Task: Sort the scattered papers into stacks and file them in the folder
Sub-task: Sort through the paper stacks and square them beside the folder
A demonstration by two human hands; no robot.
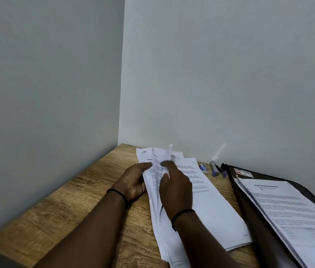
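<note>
A thick stack of printed white papers (211, 206) lies on the wooden desk (79, 206), running from the far wall toward me. My left hand (133, 182) grips the stack's left edge, thumb on the top sheet. My right hand (174, 184) rests on top and pinches a sheet that curls upward (169, 151). An open dark folder (253, 213) lies at the right with another pile of printed papers (296, 211) inside it.
The desk sits in a corner between two grey walls. A stapler (215, 168) and a small blue-and-white box (203, 168) lie by the far wall, between the stack and the folder. Bare wood shows at the left.
</note>
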